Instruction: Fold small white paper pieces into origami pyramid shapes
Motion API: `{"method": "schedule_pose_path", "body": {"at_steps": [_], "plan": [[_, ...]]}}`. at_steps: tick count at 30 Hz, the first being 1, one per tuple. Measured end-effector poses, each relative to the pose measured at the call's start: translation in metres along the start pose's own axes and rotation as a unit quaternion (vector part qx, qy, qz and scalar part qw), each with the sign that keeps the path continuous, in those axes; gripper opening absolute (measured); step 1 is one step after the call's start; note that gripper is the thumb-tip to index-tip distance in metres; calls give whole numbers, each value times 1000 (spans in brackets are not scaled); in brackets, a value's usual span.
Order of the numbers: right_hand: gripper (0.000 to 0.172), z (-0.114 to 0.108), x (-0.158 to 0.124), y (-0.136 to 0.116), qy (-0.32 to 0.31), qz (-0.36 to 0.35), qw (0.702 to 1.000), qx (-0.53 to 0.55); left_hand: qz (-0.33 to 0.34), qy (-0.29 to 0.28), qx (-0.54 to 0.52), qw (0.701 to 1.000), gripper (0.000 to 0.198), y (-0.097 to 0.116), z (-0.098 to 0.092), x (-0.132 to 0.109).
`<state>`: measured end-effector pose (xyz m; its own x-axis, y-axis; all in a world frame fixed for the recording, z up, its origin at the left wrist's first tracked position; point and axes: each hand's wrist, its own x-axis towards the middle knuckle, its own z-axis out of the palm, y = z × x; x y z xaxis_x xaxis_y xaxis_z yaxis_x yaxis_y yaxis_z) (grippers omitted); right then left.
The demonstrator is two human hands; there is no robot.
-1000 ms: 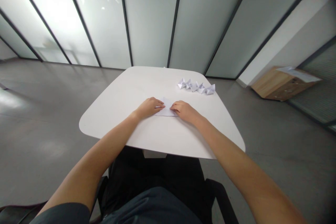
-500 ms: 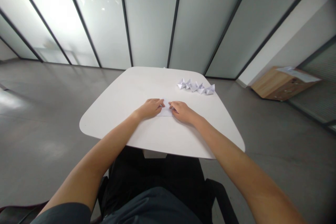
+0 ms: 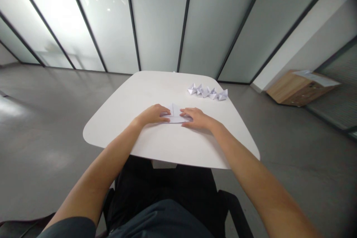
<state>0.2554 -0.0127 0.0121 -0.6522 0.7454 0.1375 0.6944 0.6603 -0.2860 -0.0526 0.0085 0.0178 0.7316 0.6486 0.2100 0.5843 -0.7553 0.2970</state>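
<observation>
A folded sheet of white paper (image 3: 174, 115) lies near the middle of the white table (image 3: 167, 145), with a pointed flap rising at its far side. My left hand (image 3: 152, 114) presses on its left end, fingertips over the fold. My right hand (image 3: 196, 118) rests on its right end, fingers spread flat. Part of the sheet is hidden beneath both hands. Farther right on the table, several small white origami paper boats (image 3: 208, 92) stand in a row, out of reach of neither hand's fingers' contact.
The rounded table edge surrounds my forearms, with a grey concrete floor (image 3: 41, 130) beyond it. Frosted glass panels (image 3: 158, 18) stand behind the table. At the right, a wooden cabinet (image 3: 299, 87) lies on the floor with paper on top.
My hands have slid apart along the paper, the left one moving left and the right one moving right. More of the sheet and its centre crease now shows between them.
</observation>
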Motion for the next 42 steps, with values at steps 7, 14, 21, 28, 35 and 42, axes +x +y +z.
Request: {"method": "schedule_pose_path", "body": {"at_steps": [7, 14, 21, 28, 35, 42], "plan": [[47, 2, -6, 15, -8, 13, 1000, 5, -30, -40, -20, 999, 66, -13, -13, -14], [38, -1, -6, 17, -33, 30, 999, 21, -76, -21, -45, 996, 44, -11, -17, -15], [33, -4, -6, 13, -9, 31, 999, 44, -120, -1, -35, 992, 36, -8, -19, -16], [32, -4, -3, 13, 42, 60, 997, 3, -106, 19, 2, 994, 34, -13, -16, -13], [45, 0, 2, 9, 72, 123, 989, 39, -108, 28, -24, 994, 41, -15, -12, -11], [51, 3, 4, 12, 71, 125, 989, 38, -107, 13, -31, 994, 29, -13, -12, -10]]}}
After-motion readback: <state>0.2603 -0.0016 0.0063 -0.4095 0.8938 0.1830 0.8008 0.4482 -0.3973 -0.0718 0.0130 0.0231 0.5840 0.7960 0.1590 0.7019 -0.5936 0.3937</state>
